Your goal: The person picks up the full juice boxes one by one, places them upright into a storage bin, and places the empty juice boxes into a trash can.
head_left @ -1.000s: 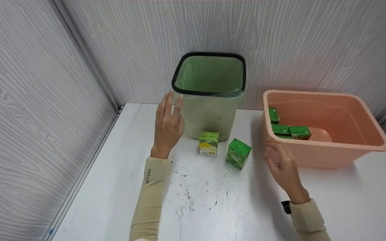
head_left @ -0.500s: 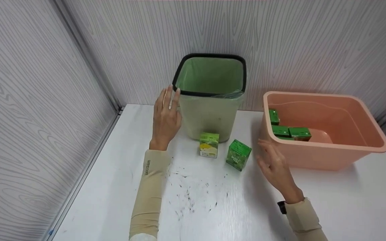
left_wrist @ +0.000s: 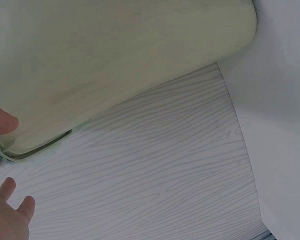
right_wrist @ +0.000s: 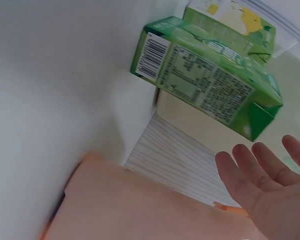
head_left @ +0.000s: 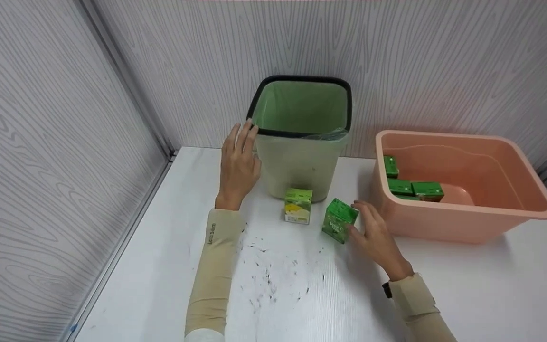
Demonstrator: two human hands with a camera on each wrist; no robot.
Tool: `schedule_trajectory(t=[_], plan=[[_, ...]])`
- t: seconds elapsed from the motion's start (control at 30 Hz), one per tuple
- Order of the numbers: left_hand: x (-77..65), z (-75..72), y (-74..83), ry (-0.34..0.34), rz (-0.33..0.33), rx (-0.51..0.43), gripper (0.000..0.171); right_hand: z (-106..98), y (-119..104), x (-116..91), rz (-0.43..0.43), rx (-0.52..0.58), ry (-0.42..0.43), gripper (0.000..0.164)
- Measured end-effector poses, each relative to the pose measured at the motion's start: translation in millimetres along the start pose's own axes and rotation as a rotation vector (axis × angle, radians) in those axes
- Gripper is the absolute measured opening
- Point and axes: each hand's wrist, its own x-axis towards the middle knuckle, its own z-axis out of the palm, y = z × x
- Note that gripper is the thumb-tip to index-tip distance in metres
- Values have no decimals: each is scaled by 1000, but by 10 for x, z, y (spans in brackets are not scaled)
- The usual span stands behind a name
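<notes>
My left hand (head_left: 238, 171) rests with extended fingers against the left front corner of the translucent waste bin (head_left: 297, 168); the left wrist view has its thumb (left_wrist: 2, 120) over the bin's side. In the head view, my right hand (head_left: 374, 235) reaches the right side of a green drink carton (head_left: 336, 228), thumb in front and fingers behind. The right wrist view shows spread fingers (right_wrist: 235, 172) with a gap to that carton (right_wrist: 205, 85), whose barcode and printed panel face the camera. A yellow-green carton (head_left: 297, 209) stands left of it, at the bin's front.
A pink plastic tub (head_left: 463, 223) stands at the right, with several green cartons (head_left: 427, 189) at its left end. The bin has a black rim (head_left: 302, 78) and a green liner (head_left: 302, 107). Dark specks mark the white table (head_left: 273, 304); panelled walls close the back and left.
My right hand has moved left from beside the pink tub to the green carton. My left hand has slid slightly up to the bin's rim. The cartons stand where they were.
</notes>
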Motion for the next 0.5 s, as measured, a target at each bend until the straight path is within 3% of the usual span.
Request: schedule_trajectory(t=[0.23, 0.5], plan=[[7, -3, 36, -58, 26, -26, 56, 88, 38, 23, 67, -42, 34, 39], [30, -38, 71, -100, 45, -120, 59, 61, 10, 39, 55, 8, 112, 27]])
